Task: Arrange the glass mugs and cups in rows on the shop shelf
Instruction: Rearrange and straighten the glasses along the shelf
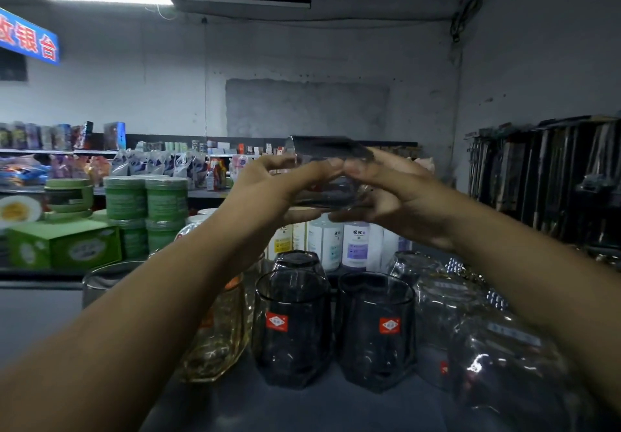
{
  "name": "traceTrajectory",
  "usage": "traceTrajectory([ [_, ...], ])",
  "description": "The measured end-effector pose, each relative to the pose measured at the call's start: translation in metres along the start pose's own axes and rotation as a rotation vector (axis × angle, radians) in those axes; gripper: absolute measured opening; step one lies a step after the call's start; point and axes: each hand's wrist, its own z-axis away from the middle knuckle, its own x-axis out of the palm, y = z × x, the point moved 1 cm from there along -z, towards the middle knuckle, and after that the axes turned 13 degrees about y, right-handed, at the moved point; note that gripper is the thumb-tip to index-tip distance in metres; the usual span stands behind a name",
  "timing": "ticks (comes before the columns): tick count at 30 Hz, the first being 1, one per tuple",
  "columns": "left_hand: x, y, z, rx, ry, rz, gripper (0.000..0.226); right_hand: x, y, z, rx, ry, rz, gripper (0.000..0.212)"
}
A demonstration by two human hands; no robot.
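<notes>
A smoky grey glass cup [327,159] lies on its side in the air, above the shelf. My left hand [279,188] grips it from the left and my right hand [393,193] from the right, thumbs on top. Below, two dark glass cups with red stickers [292,327] [376,330] stand side by side on the shelf top [302,408]. Another dark cup [297,262] stands behind them. An amber glass [218,330] is partly hidden by my left forearm. Clear glasses [447,314] crowd the right side.
White bottles with labels [336,243] stand behind the cups. Green tubs [148,199] and a green box [64,246] sit at the left. Dark packaged goods [544,176] hang on the right wall. Shelves of snacks [161,162] run across the back.
</notes>
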Motion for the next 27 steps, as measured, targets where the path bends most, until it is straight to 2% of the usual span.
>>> traceTrajectory([
  [3,-0.001,0.003,0.002,0.035,-0.026,-0.191,0.078,-0.004,-0.007,-0.001,-0.08,0.067,0.049,0.046],
  [5,-0.002,0.006,0.005,0.086,-0.074,-0.38,0.07,-0.01,-0.016,0.003,-0.091,0.121,0.173,0.061],
  [7,-0.004,0.007,0.007,0.168,-0.146,-0.633,0.061,-0.016,-0.028,0.005,-0.118,0.195,0.369,0.073],
  [10,-0.01,0.001,0.003,0.226,-0.256,-0.919,0.053,-0.016,-0.041,0.0,-0.123,0.176,0.723,0.067],
  [13,-0.012,-0.012,-0.005,0.272,-0.296,-1.119,0.032,-0.012,-0.036,-0.01,-0.042,0.111,0.961,0.065],
  [16,-0.011,-0.02,-0.009,0.285,-0.279,-1.172,0.03,-0.01,-0.021,-0.02,0.015,0.03,1.157,0.058],
  [19,-0.011,-0.022,-0.011,0.309,-0.271,-1.173,0.029,-0.011,-0.005,-0.028,0.044,-0.037,1.305,0.063],
  [22,-0.011,-0.023,-0.013,0.321,-0.271,-1.163,0.026,-0.008,0.005,-0.028,0.1,-0.102,1.347,0.072],
  [27,-0.013,-0.027,-0.017,0.339,-0.303,-1.139,0.015,0.001,0.013,-0.025,0.135,-0.216,1.406,0.071],
])
